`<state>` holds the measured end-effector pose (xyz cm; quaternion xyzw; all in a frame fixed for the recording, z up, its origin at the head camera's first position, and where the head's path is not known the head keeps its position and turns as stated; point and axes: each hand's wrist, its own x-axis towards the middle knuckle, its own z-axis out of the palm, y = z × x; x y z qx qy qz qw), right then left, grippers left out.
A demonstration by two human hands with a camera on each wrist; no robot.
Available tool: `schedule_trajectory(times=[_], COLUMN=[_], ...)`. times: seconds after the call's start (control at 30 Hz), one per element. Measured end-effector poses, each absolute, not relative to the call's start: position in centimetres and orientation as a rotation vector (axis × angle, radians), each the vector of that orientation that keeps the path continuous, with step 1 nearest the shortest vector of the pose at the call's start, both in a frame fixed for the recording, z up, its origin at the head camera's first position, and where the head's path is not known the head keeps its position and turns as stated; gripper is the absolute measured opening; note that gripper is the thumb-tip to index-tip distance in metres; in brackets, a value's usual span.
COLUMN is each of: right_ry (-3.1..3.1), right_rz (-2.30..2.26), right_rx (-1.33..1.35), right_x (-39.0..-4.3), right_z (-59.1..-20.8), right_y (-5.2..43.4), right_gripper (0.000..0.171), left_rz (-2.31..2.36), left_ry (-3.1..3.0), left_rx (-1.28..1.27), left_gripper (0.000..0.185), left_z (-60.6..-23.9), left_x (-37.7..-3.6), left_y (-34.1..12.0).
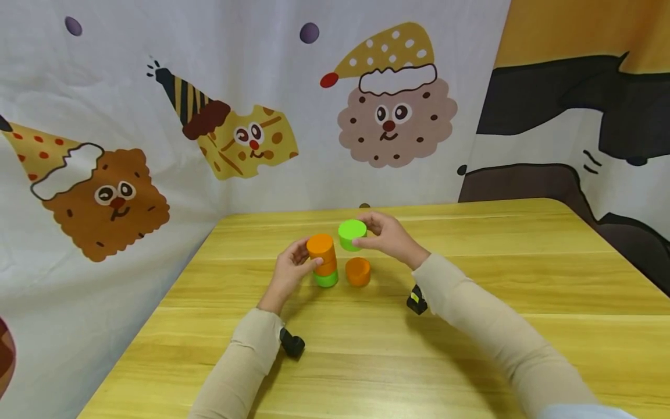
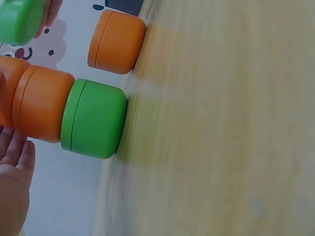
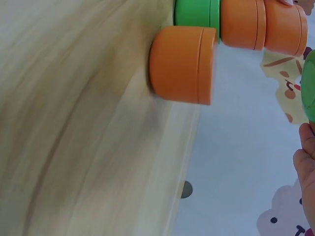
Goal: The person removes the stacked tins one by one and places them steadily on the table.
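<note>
A stack of round lidded canisters stands on the table: a green canister (image 2: 96, 120) at the bottom, an orange canister (image 2: 45, 104) on it and another orange canister (image 1: 320, 247) on top. My left hand (image 1: 289, 272) grips the top orange one from the left, thumb on its near side. In my right hand (image 1: 391, 237), a second green canister (image 1: 353, 235) is held between thumb and fingers, raised above the table. Below it, a third orange canister (image 3: 181, 65) stands alone on the wood, just right of the stack.
The wooden table (image 1: 471, 349) reaches back to a white cloth (image 1: 251, 46) printed with cartoon biscuits and cheese. Small black devices are worn at both wrists, one under the left sleeve (image 1: 238, 361) and one under the right sleeve (image 1: 487, 320).
</note>
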<state>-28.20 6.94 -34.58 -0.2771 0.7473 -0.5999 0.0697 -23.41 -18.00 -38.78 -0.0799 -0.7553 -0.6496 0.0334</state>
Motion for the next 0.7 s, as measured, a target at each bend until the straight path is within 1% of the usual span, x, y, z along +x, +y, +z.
schedule_trajectory(times=[0.5, 0.7], right_ry=[2.292, 2.32], right_rz=[-1.773, -1.745], right_rx=[-0.782, -0.76], right_x=[-27.8, -27.7], right_z=[-36.2, -36.5], right_y=[9.8, 10.5], right_gripper=[0.046, 0.049], left_rz=[-1.932, -1.955], left_ry=[-2.307, -2.339], left_rx=[-0.291, -0.282], left_gripper=[0.054, 0.054], left_z=[-39.5, -37.5], left_x=[-23.5, -22.2], left_y=[-18.1, -17.5])
